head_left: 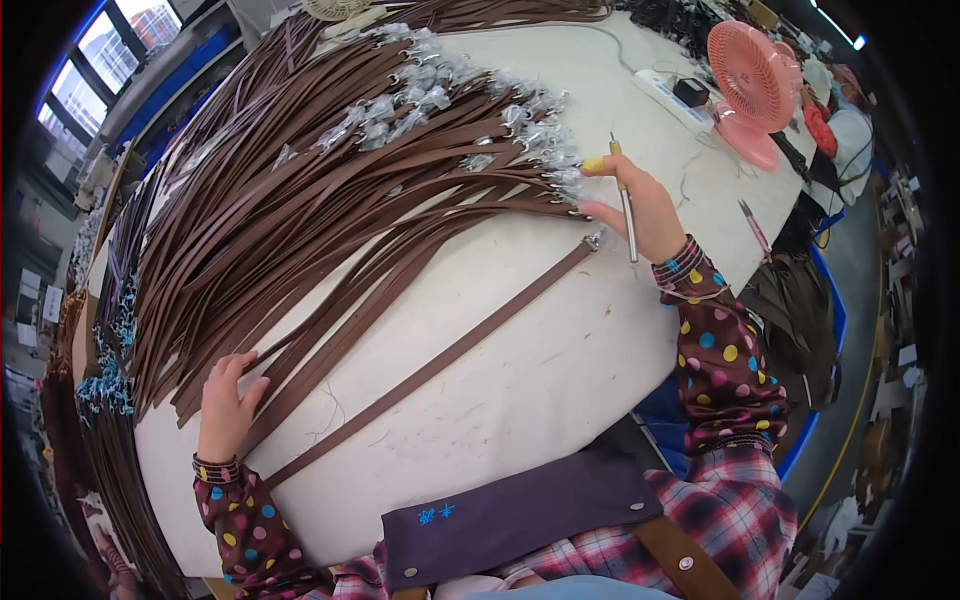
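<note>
A thick pile of brown flat straps fans across the white table, with clear plastic wrapping over the metal fittings at their right ends. My right hand holds a slim silver pen-shaped tool, fine tip up. Its thumb and yellow-wrapped index finger stand apart at the wrapped ends of the pile's near edge. One single strap lies diagonally in front of the pile, its metal fitting just below my right hand. My left hand, fingers apart, is at the straps' near left ends; contact is unclear.
At the far right stand a pink fan and a white power strip. Pink-handled tweezers lie near the right edge. Dark straps hang beyond that edge; blue-tipped straps hang at the left. Another person is at the far right.
</note>
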Available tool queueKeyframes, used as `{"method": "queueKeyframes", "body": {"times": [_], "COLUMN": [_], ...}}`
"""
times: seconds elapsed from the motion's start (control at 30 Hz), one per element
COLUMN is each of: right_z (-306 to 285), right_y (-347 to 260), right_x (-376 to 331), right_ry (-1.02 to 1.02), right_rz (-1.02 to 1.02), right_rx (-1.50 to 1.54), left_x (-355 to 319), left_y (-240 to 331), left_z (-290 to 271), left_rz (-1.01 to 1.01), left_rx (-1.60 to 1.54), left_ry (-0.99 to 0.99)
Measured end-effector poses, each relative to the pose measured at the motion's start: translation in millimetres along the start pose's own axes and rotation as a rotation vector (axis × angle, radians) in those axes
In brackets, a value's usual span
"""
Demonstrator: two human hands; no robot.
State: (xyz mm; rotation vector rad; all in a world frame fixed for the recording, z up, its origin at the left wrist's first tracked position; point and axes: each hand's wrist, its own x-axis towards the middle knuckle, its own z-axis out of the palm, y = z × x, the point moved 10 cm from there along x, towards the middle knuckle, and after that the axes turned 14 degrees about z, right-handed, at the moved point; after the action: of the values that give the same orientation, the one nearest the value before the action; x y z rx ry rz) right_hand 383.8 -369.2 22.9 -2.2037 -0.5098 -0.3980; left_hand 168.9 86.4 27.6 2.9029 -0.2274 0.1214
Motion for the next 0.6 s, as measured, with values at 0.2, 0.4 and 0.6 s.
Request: {"method": "queueKeyframes", "body": {"times": [0.2, 0.4, 0.6], "right_z": [22, 42, 46], "right_y": [-10, 11, 45], "right_x": [-3, 21, 53], "right_ry": [-0.122, -0.096, -0.043], "right_rz": [-0.232, -0.124, 0.154], "right_rx": [-0.029, -0.167, -0.047], "left_x": [72, 116, 103], "left_y": [82, 83, 180], "left_z": [52, 66, 57], "left_rz": [0.229, 0.184, 0.391], "left_rx": [0.106, 0.204, -0.026], "left_ry": [-0.049, -0.131, -0.063]}}
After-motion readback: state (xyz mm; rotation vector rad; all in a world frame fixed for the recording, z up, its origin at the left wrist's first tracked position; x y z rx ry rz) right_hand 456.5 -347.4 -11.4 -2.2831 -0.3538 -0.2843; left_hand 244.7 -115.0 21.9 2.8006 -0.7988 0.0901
